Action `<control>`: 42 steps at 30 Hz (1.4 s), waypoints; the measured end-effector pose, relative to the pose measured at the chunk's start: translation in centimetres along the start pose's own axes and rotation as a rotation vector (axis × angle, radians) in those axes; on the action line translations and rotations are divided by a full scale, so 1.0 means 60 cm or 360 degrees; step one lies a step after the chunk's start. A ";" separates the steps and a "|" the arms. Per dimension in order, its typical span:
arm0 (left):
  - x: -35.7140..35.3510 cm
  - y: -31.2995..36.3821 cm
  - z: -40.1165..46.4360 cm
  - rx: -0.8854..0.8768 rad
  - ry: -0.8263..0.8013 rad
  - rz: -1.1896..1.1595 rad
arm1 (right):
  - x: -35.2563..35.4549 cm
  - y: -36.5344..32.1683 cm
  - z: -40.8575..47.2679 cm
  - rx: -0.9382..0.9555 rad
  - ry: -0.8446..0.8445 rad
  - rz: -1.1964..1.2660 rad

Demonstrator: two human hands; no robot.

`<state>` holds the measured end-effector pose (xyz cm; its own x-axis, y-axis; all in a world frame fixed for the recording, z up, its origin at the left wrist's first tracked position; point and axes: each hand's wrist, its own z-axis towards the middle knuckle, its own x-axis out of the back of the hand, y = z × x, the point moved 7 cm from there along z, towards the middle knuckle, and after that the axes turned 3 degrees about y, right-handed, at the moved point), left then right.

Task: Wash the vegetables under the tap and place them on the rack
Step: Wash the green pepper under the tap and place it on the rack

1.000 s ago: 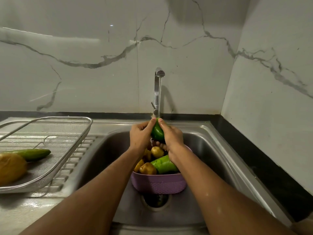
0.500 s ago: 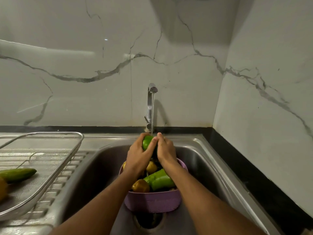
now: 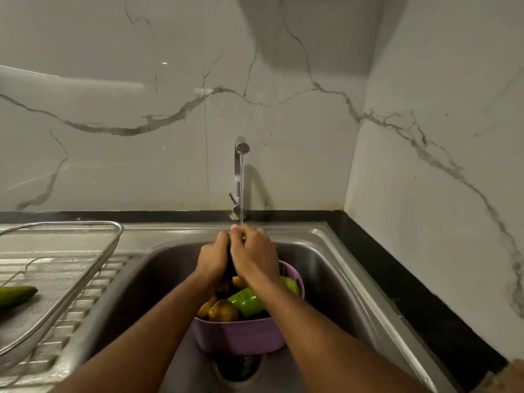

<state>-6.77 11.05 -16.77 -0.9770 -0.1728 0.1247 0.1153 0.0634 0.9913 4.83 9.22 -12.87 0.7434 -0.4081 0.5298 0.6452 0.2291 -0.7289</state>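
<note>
Now both hands, left hand [image 3: 212, 257] and right hand [image 3: 253, 255], curl round green vegetable [image 3: 230, 245] under tap [image 3: 240, 177] stream; wet skin likely slippery, firm, light. Rack [image 3: 93, 268] at 9 o'clock.

Open sink basin [image 3: 158, 279] left of purple basket [image 3: 241, 336]; tap [image 3: 238, 177] behind.

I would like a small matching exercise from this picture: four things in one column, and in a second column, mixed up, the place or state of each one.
Things
1. tap
2. purple basket
3. cucumber
4. both hands

Places or states
A. lies on the wire rack at the left
B. wrapped round a green vegetable under the stream
C. running, fixed at the back of the sink
D. stands in the sink, full of vegetables

Pairs: 1-C, 2-D, 3-A, 4-B
</note>
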 end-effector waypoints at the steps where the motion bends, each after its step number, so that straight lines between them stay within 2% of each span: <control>1: 0.001 -0.002 -0.007 0.0105 -0.0025 -0.0076 | -0.002 -0.007 0.001 0.0140 -0.0010 -0.0066; 4: 0.002 -0.003 -0.014 0.0230 -0.0003 -0.0328 | -0.008 -0.019 0.003 0.0414 0.0096 -0.0139; 6: 0.006 0.002 -0.008 0.0074 0.0070 -0.0231 | -0.003 -0.013 0.002 0.0319 0.0195 0.0061; 9: 0.014 0.022 -0.020 -0.0342 0.0274 0.0137 | -0.001 0.021 0.012 -0.0180 0.0143 0.0403; 12: 0.017 0.051 -0.045 -0.0790 0.0365 0.0277 | -0.027 0.046 0.006 -0.0860 -0.0150 0.0864; 14: 0.015 0.065 -0.055 -0.1040 0.0375 0.0473 | -0.039 0.053 -0.011 -0.1228 -0.0334 0.0994; 17: 0.012 0.061 -0.050 -0.1237 0.0356 0.0730 | -0.045 0.056 -0.025 -0.1468 -0.0520 0.1164; 19: 0.007 0.062 -0.050 -0.1252 0.0305 0.0751 | -0.041 0.054 -0.024 -0.1446 -0.0493 0.1149; 20: 0.006 0.058 -0.046 -0.1179 0.0276 0.0649 | -0.034 0.054 -0.018 -0.1336 -0.0404 0.1004; 22: 0.002 0.046 -0.027 -0.0878 0.0183 0.0403 | -0.009 0.049 -0.003 -0.0958 -0.0126 0.0579; 24: 0.002 0.039 -0.012 -0.0611 0.0127 0.0316 | 0.014 0.029 0.004 -0.0542 0.0060 0.0258; 28: 0.002 0.022 -0.006 -0.0077 -0.0004 0.0051 | 0.017 -0.004 0.004 0.0122 0.0128 -0.0132; 30: -0.003 0.008 -0.019 0.0208 -0.0122 -0.0062 | 0.015 -0.015 0.001 0.0327 0.0188 -0.0251; 32: -0.016 0.001 -0.032 0.0339 -0.0261 -0.0154 | 0.015 -0.015 0.001 0.0441 0.0250 -0.0277; 34: -0.020 0.007 -0.025 0.0239 -0.0202 -0.0200 | 0.018 -0.007 0.004 0.0437 0.0283 -0.0179; 37: -0.016 0.028 -0.010 -0.0221 0.0025 -0.0018 | 0.031 0.001 0.007 0.0220 0.0316 0.0054; 40: -0.010 0.047 -0.024 -0.0702 0.0176 0.0363 | 0.034 0.029 0.011 -0.0413 0.0261 0.0399; 42: -0.011 0.051 -0.037 -0.0888 0.0205 0.0582 | 0.018 0.060 0.009 -0.0925 0.0150 0.0663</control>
<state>-5.36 9.21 -13.70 -0.8325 -0.3545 0.4258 0.5432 -0.3708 0.7532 8.07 10.11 -14.69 0.8721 -0.4698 0.1368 0.0935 -0.1144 -0.9890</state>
